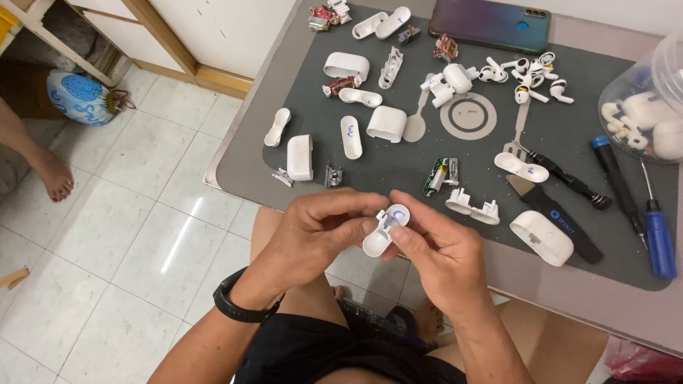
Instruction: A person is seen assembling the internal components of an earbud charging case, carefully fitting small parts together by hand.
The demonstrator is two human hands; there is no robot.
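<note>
White earbud-case shell (384, 231) pinched between left hand (316, 231) and right hand (445, 252), above the lap just off the surface (398, 167) | both hands clamped on it | still in pieces: other shells, boards, earbuds (530, 78), screwdrivers (654, 227) lie loose

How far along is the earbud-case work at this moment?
Done, by the look of it: many white case shells, small circuit boards and earbuds lie apart on the grey mat. In hand: left hand and right hand together hold one white case part above the lap. Left: that part is unfinished, and the blue screwdriver lies unused.
</note>
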